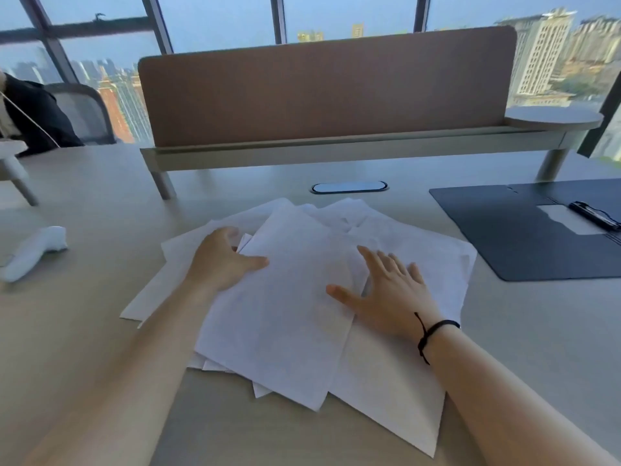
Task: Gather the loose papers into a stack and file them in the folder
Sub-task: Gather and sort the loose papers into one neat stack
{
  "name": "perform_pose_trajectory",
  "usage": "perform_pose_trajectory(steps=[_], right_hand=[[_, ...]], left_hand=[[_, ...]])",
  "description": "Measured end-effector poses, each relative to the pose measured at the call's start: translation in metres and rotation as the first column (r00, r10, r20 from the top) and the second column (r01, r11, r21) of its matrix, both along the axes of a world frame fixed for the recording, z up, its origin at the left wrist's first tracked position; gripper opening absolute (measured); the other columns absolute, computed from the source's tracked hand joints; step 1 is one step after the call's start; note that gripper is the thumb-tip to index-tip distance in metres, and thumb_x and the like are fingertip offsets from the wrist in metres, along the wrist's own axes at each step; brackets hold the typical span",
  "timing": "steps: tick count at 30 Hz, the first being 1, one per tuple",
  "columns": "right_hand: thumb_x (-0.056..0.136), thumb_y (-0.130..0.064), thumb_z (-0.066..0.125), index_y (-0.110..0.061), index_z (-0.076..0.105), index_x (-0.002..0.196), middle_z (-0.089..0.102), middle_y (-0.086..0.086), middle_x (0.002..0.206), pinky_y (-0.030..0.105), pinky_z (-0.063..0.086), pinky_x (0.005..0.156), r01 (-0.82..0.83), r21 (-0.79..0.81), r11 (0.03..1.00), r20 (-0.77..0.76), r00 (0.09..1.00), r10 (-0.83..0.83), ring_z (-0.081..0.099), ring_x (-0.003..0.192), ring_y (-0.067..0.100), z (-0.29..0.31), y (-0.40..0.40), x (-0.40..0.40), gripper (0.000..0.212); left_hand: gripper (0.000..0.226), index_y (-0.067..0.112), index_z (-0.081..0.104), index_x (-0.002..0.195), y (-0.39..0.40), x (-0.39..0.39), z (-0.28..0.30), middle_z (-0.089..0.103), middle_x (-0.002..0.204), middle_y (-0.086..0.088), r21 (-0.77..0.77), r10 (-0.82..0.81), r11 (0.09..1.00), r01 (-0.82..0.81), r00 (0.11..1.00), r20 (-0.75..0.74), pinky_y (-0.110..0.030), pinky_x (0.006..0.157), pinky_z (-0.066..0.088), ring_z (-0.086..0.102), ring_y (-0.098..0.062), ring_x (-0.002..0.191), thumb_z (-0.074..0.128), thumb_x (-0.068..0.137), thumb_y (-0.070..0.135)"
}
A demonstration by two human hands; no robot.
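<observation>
**Gathering step in hand; papers not yet squared**

The loose papers are spread in an overlapping, fanned pile at the middle of the desk, toward its near edge; no neat stack is yet formed, so the gathering step is judged to be under way and the filing not begun. The left hand is laid on the left part of the pile, its fingers curled over the edge of the top sheet, the thumb pressed flat on it; whether a sheet is actually pinched cannot be told. The right hand is laid open and flat on the right part of the pile, fingers spread, nothing gripped; a black cord bracelet is worn at its wrist.

The dark folder is lying open toward the right edge of the desk, just beside the pile, with a black clip on its inner face.

The next move is judged to call for the sheets to be drawn inward from both sides and their edges aligned.

Counted: two hands; one folder; one clip; the sheets overlap too much for an exact count, though several are seen; one crumpled white object is lying near the left edge.
</observation>
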State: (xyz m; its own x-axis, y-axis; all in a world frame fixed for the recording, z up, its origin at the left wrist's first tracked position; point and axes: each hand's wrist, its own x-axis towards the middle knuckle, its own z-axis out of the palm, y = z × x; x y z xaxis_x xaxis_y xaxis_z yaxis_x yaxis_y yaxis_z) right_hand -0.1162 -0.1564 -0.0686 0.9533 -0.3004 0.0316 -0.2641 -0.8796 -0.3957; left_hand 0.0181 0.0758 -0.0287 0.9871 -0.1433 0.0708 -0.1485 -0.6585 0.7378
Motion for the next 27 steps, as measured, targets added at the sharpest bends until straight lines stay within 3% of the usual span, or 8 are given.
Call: perform_pose_trajectory(steps=[2,5,9,11,14,19,24,27], right_hand=[[0.071,-0.092,0.031,-0.036,0.007,0.158,0.022,-0.002,0.166,0.046,0.004,0.125,-0.017,0.034,0.999,0.024,1.000,0.016,0.009,0.155,0.015,0.000,-0.001,0.000,0.106],[0.077,-0.083,0.042,-0.038,0.010,0.157,0.037,-0.006,0.158,0.043,0.013,0.124,-0.057,0.118,0.991,0.078,0.996,0.047,0.028,0.148,0.016,0.007,0.001,-0.003,0.097],[0.083,-0.065,0.061,-0.037,0.018,0.155,0.049,-0.005,0.149,0.036,0.039,0.105,0.006,0.379,0.925,0.233,0.967,-0.102,0.047,0.135,0.021,0.012,-0.008,-0.001,0.088],[0.082,-0.061,0.065,-0.031,0.022,0.155,0.048,-0.003,0.149,0.035,0.041,0.105,0.073,0.396,0.915,0.293,0.935,-0.202,0.047,0.136,0.021,0.014,-0.017,-0.001,0.090],[0.077,-0.057,0.074,-0.023,0.021,0.157,0.038,0.003,0.156,0.041,0.033,0.117,0.190,0.472,0.861,0.310,0.879,-0.364,0.035,0.145,0.020,0.014,-0.034,-0.003,0.101],[0.065,-0.058,0.085,-0.025,0.015,0.158,0.028,0.002,0.162,0.042,0.034,0.117,0.223,0.758,0.613,0.244,0.775,-0.583,0.032,0.147,0.016,0.013,-0.047,-0.007,0.121],[0.074,-0.036,0.086,-0.017,0.030,0.151,0.041,0.000,0.130,0.037,0.043,0.097,0.129,0.859,0.495,0.234,0.760,-0.606,0.051,0.117,0.019,0.020,-0.049,-0.013,0.097],[0.076,-0.032,0.085,-0.006,0.031,0.151,0.051,0.012,0.134,0.040,0.045,0.101,0.090,0.909,0.406,0.190,0.778,-0.599,0.058,0.116,0.024,0.022,-0.048,-0.014,0.095]], left_hand=[[0.033,0.011,0.076,0.096,0.006,0.000,-0.001,0.078,0.093,-0.004,0.006,-0.109,0.994,0.109,0.991,-0.072,-0.036,0.073,0.056,0.074,-0.020,0.083,0.090,0.069,0.024],[0.008,0.024,0.077,0.080,0.015,-0.005,-0.009,0.078,0.076,0.009,-0.018,-0.199,0.980,0.198,0.980,-0.029,-0.032,0.069,0.056,0.073,-0.008,0.069,0.085,0.077,0.025],[0.018,0.014,0.080,0.080,0.026,-0.005,-0.003,0.080,0.081,-0.005,-0.152,-0.131,0.979,0.136,0.990,0.042,-0.047,0.074,0.059,0.076,-0.025,0.077,0.079,0.083,0.032],[0.014,0.023,0.081,0.074,0.029,-0.005,0.000,0.080,0.077,0.002,-0.246,-0.142,0.956,0.157,0.987,0.079,-0.039,0.069,0.059,0.077,-0.018,0.073,0.076,0.086,0.029],[0.031,0.039,0.078,0.062,0.028,-0.006,-0.001,0.075,0.064,0.015,-0.345,-0.126,0.926,0.152,0.987,0.096,-0.024,0.059,0.053,0.070,-0.002,0.057,0.073,0.088,0.024],[0.008,0.019,0.080,0.080,0.031,0.000,-0.005,0.080,0.083,0.003,-0.591,-0.057,0.805,0.055,0.998,0.016,-0.043,0.082,0.058,0.075,-0.022,0.078,0.074,0.087,0.020],[0.008,0.016,0.076,0.095,0.032,0.002,-0.008,0.080,0.089,0.002,-0.707,-0.036,0.707,0.006,0.999,-0.028,-0.032,0.071,0.059,0.075,-0.023,0.084,0.070,0.090,0.016],[0.015,0.028,0.075,0.095,0.031,0.004,-0.013,0.078,0.095,0.007,-0.583,0.009,0.812,0.015,0.999,0.039,-0.034,0.080,0.055,0.072,-0.022,0.096,0.061,0.098,0.023]])
